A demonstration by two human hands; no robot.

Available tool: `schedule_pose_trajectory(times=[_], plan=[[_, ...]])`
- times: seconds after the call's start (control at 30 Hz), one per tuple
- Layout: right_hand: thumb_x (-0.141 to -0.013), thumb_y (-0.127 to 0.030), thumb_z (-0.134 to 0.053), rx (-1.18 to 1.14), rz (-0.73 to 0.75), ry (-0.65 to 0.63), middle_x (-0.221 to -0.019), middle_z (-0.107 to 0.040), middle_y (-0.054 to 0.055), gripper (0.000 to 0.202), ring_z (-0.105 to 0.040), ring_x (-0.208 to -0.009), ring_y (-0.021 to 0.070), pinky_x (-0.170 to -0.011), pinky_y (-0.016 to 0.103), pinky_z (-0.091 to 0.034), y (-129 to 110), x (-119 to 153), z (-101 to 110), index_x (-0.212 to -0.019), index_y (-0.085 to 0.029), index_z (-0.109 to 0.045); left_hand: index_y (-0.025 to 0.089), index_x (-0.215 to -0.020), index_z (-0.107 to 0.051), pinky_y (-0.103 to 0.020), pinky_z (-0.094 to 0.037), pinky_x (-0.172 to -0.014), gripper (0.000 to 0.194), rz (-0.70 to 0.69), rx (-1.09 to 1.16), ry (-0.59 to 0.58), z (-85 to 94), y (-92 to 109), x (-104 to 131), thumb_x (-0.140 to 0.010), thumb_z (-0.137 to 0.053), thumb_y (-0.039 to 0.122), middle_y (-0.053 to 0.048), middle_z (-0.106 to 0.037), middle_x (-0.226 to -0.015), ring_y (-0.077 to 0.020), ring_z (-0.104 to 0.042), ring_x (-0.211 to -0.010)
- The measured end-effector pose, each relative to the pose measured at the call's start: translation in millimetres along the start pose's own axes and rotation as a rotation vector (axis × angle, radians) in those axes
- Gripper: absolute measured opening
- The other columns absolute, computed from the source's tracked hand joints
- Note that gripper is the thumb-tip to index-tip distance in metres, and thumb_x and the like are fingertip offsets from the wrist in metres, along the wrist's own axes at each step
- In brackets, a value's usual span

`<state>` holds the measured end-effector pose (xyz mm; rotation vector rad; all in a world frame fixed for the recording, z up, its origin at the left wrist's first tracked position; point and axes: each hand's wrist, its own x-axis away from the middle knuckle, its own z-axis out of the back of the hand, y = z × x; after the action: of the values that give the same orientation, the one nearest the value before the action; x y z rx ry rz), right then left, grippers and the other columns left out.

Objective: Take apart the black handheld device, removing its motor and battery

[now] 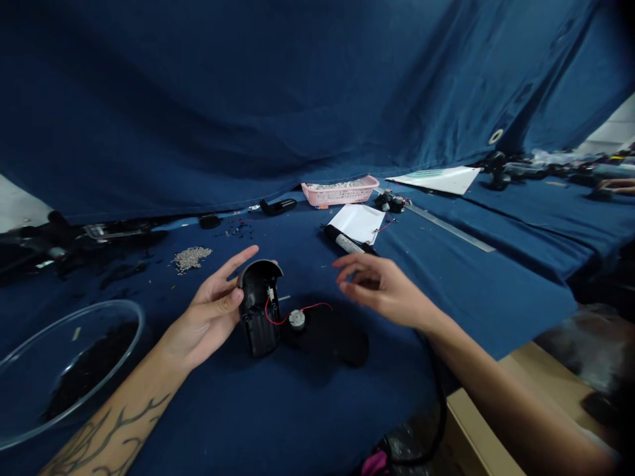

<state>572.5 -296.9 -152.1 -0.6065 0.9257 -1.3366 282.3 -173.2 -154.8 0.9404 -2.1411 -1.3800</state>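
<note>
My left hand [218, 307] grips a black plastic housing [260, 317] by its left side, thumb on the rim and index finger stretched out. The hollow inside of the housing faces me, and a small white connector [270, 293] shows in it. From there a red wire [278, 322] runs to a small round silver motor [297, 320] just right of the housing. Beneath the motor, a dark oval shape [332, 338] is on the blue cloth; its details are lost in shadow. To the right, my right hand [372, 284] hovers with fingers loosely bent and apart, holding nothing visible.
A clear bowl [141, 324] with dark small parts stands at left, near a pile of small metal pieces [192, 258]. Farther back are a pink basket [342, 193], white paper [358, 223], a black tube [347, 243] and a metal ruler [449, 227]. A cardboard box [481, 430] sits lower right.
</note>
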Motion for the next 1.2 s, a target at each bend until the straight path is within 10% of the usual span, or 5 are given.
schedule_pose_trajectory(times=[0.13, 0.53, 0.87, 1.2], plan=[[-0.095, -0.029, -0.071, 0.563, -0.026, 0.241, -0.118, -0.069, 0.011, 0.038, -0.067, -0.104, 0.0237, -0.087, 0.033, -0.054, 18.3, -19.7, 21.1, -0.128, -0.015, -0.061, 0.027, -0.151, -0.056, -0.033, -0.059, -0.098, 0.075, 0.018, -0.015, 0.006, 0.1, -2.9, -0.2, -0.082, -0.085, 0.03, -0.014, -0.071, -0.137, -0.0284, -0.071, -0.12], [-0.098, -0.04, -0.069, 1.035, -0.278, 0.066, -0.12, -0.063, 0.027, 0.042, -0.064, -0.109, 0.0405, -0.09, 0.046, -0.049, 37.5, -88.2, 17.6, -0.122, -0.006, -0.063, 0.026, -0.141, -0.067, -0.026, -0.06, -0.093, 0.068, 0.074, -0.071, 0.07, 0.4, -7.0, -1.9, -0.079, -0.087, 0.042, -0.01, -0.073, -0.134, -0.0263, -0.071, -0.118], [-0.099, -0.03, -0.061, 0.97, -0.251, 0.002, -0.096, -0.071, 0.018, 0.02, -0.07, -0.085, 0.0346, -0.064, 0.037, -0.041, 31.7, -53.2, 18.7, -0.107, -0.012, -0.063, 0.027, -0.129, -0.073, -0.036, -0.065, -0.086, 0.048, 0.088, -0.099, 0.172, -3.8, -10.2, -2.7, -0.086, -0.079, 0.048, -0.01, -0.075, -0.127, -0.0313, -0.072, -0.116], [-0.109, -0.055, -0.05, 0.525, 0.151, -0.196, -0.067, -0.061, 0.0, 0.038, -0.053, -0.052, 0.0152, -0.056, 0.032, -0.029, -7.7, -30.4, 3.7, -0.124, -0.022, -0.062, 0.028, -0.136, -0.066, -0.039, -0.068, -0.073, 0.061, 0.145, 0.005, 0.363, -8.3, -11.2, -4.6, -0.089, -0.065, 0.067, -0.011, -0.076, -0.12, -0.0284, -0.075, -0.094]])
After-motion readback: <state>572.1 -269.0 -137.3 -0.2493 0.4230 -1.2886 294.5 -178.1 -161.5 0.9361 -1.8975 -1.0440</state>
